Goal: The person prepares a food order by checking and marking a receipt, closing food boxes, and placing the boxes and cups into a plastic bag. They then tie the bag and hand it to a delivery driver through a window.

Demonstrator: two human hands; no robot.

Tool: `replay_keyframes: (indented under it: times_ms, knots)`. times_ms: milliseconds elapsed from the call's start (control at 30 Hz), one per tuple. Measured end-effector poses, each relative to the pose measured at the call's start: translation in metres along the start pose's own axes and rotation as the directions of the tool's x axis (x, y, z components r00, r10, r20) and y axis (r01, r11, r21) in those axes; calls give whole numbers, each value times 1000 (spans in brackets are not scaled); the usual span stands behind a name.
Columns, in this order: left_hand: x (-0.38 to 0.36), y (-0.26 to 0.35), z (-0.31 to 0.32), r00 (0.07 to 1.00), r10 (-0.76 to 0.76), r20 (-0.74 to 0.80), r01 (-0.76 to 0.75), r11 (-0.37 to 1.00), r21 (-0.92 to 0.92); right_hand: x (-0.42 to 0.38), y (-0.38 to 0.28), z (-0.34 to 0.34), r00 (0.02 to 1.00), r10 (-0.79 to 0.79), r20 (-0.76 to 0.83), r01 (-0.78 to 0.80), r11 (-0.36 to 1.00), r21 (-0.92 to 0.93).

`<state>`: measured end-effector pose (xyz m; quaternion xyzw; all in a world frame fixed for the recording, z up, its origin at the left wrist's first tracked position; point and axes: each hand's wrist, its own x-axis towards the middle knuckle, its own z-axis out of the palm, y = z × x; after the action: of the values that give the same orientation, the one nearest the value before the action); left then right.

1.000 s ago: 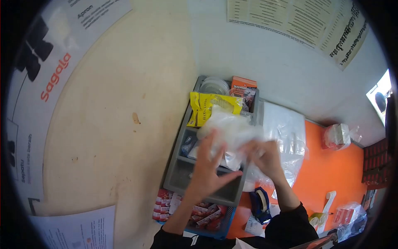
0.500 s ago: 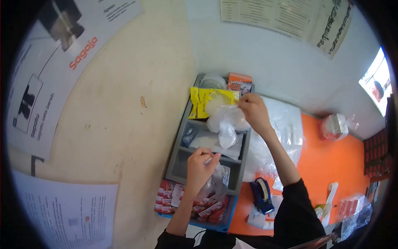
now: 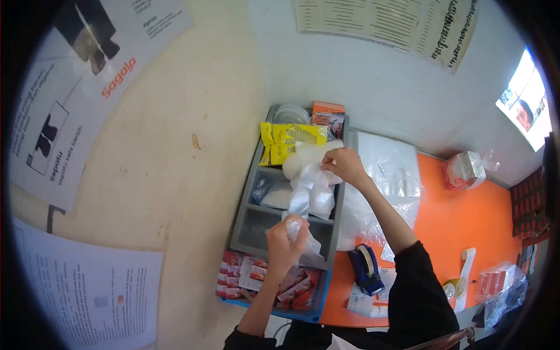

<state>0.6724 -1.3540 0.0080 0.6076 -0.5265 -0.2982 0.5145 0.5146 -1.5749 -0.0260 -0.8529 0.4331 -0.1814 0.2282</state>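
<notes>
My left hand [image 3: 286, 244] is closed around a crumpled clear plastic bag [image 3: 312, 248] above the grey divided tray [image 3: 240, 224]. Up from this hand, a twisted stretch of thin plastic [image 3: 300, 201] runs toward the tray's upper compartments. There my right hand [image 3: 348, 167] pinches at the edge of a bunch of translucent plastic bags [image 3: 309, 156]. These bags partly cover a yellow packet [image 3: 273, 140]. White folded material [image 3: 277, 196] lies in the compartment below it, next to a small dark plastic bundle [image 3: 261, 189].
A blue basket [image 3: 318, 309] of red packets stands below the tray. To the right, clear plastic sheets [image 3: 379, 169], a blue tape dispenser [image 3: 366, 268] and a wrapped box [image 3: 464, 170] sit on the orange table [image 3: 437, 233]. A person [image 3: 523, 115] shows through the window.
My right hand has moved down and slightly left, closer to my left hand. The left fingers have wrapped round the plastic, and a stretch of it now spans between the hands.
</notes>
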Motion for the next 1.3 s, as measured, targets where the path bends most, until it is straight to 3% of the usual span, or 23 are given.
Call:
replay_keyframes:
  times_ms: [100, 200, 300, 333, 367, 400, 467, 567, 600, 633, 667, 700, 767, 800, 833, 900, 933, 967, 1033, 1167, 1233, 1267, 1300]
  knots:
    - [21, -15, 9, 989, 135, -56, -124, 978, 165, 4, -17, -6, 996, 68, -55, -75, 986, -149]
    - [37, -7, 12, 977, 47, -209, -24, 994, 111, -17, -40, -17, 933, -263, -245, 164, 918, -362]
    - [35, -4, -7, 817, -7, -576, 74, 993, 92, -80, -85, -78, 876, -255, -410, 291, 956, 26]
    - [26, 5, -10, 892, -56, -448, -62, 967, -246, -113, -106, -88, 880, -305, -363, 348, 936, 57]
    - [17, 14, -11, 945, -104, -310, -98, 813, -574, -148, -119, -92, 832, -415, -369, 510, 834, 211]
    - [-9, 45, 10, 968, 37, -250, -137, 907, -398, -183, -129, -100, 792, -499, -353, 590, 775, 227]
    - [-49, 89, 63, 984, 177, 12, -163, 929, -332, -241, -118, -114, 669, -475, -572, 607, 793, 50]
    - [-123, 149, 159, 825, 270, 496, -124, 943, -308, -356, -60, -174, 523, -250, -815, 574, 810, 120]
    - [-147, 171, 193, 714, 292, 636, -133, 949, -286, -428, -52, -217, 725, 69, -686, 205, 928, 310]
    - [-178, 188, 224, 598, 314, 737, -155, 948, -278, -487, -46, -249, 636, 130, -761, 193, 928, 319]
    - [-203, 209, 255, 473, 331, 817, -189, 943, -273, -548, -31, -262, 458, 322, -829, 59, 919, 390]
    - [-230, 229, 285, 353, 342, 871, -226, 934, -275, -605, -10, -281, 250, 336, -908, 76, 928, 364]
    - [-288, 269, 347, 148, 368, 918, -323, 895, -307, -711, 29, -332, -166, 174, -971, 36, 985, 171]
    - [-320, 290, 386, 71, 388, 919, -369, 866, -337, -769, 55, -359, -265, 117, -957, -45, 990, 134]
    - [-354, 305, 427, 14, 416, 909, -410, 832, -374, -845, 95, -370, -252, 111, -961, -238, 956, 173]
    - [-432, 304, 541, -60, 617, 785, -489, 667, -562, -951, 170, -382, -40, 329, -943, -486, 819, 306]
    - [-470, 305, 595, -48, 664, 747, -675, 529, -514, -978, 207, -398, 184, 505, -843, -545, 767, 340]
    - [-499, 312, 644, -42, 719, 694, -828, 364, -427, -986, 230, -398, 206, 745, -635, -767, 526, 369]
    - [-527, 337, 707, 150, 648, 746, -866, 450, -217, -996, 247, -402, 240, 918, -316, -899, 333, 285]
    - [-491, 385, 723, 91, 669, 738, -882, 399, -253, -982, 242, -403, 646, 756, -100, -638, 608, 473]
    - [-462, 392, 735, 98, 510, 855, -799, 552, -238, -963, 192, -449, 697, 707, -118, -625, 680, 383]
    - [-447, 393, 736, 92, 429, 899, -747, 626, -222, -963, 200, -447, 713, 649, -266, -368, 668, 646]
    - [-430, 396, 727, 262, 724, 638, -737, 577, -353, -961, 209, -448, 680, 651, -338, -288, 661, 693]
